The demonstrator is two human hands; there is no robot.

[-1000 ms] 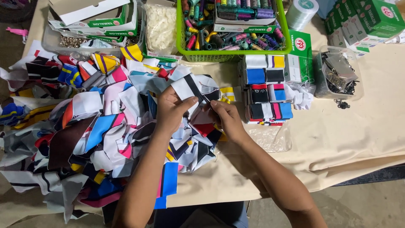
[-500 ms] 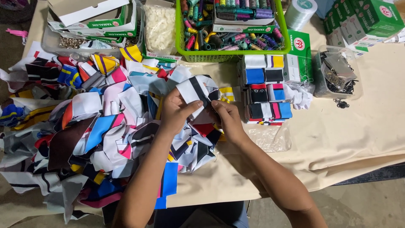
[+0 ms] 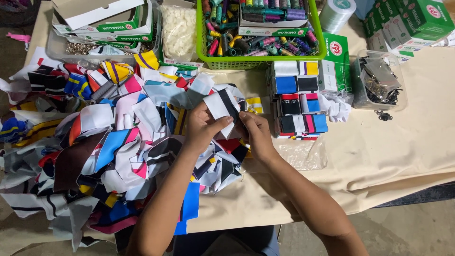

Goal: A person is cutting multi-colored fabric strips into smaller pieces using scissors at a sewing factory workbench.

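Both of my hands hold one small white fabric piece with a black stripe point(image 3: 222, 105) above the table. My left hand point(image 3: 204, 128) grips its lower left part with the thumb on top. My right hand point(image 3: 256, 131) pinches its right edge. Beneath and to the left spreads a loose heap of coloured fabric pieces point(image 3: 109, 151), white, blue, pink, black and yellow. A neat stack of folded fabric pieces point(image 3: 298, 102) stands just right of my right hand.
A green basket of thread spools point(image 3: 258, 28) sits at the back. Green and white boxes point(image 3: 109, 21), a bag of white buttons point(image 3: 177, 28), a clear tub of metal clips point(image 3: 379, 80) and a thread cone point(image 3: 335, 14) stand around it on the beige cloth point(image 3: 393, 156).
The striped piece has been lifted slightly and turned between my hands. My left thumb now lies across its front and my right hand has shifted a little lower.
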